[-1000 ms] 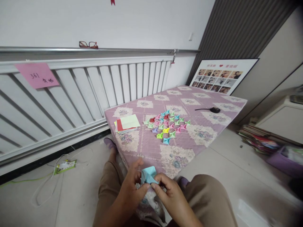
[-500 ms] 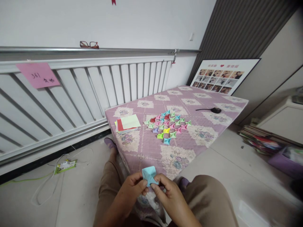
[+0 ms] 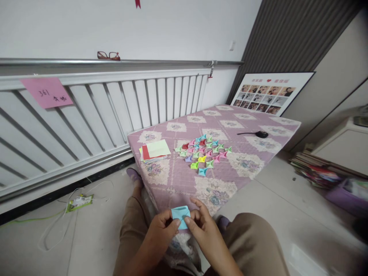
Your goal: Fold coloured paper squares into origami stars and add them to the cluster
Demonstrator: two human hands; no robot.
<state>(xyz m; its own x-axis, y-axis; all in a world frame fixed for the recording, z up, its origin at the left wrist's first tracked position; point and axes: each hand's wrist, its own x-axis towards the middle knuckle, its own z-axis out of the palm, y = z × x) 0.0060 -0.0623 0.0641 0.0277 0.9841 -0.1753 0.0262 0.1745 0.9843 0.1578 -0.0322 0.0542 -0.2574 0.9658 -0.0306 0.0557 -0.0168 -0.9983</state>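
A folded light-blue square of origami paper is held between my two hands above the table's near corner. My left hand pinches its left edge, thumb on the near face. On the right side my right hand grips it between thumb and fingers, with one finger raised off the paper. A flap stands slightly up along its top edge. Farther up the table lie several small folded paper pieces in rows, in blue, green, pink, red, yellow and purple. The stack of coloured paper sheets lies to their left.
A floral purple tablecloth covers the table, with a black spoon-like object toward its right side. A white radiator runs along the wall on the left. A power strip with cables lies on the floor.
The blue paper's upper part has folded down, so it looks more compact. My right thumb has moved up onto its face and a right finger has lifted.
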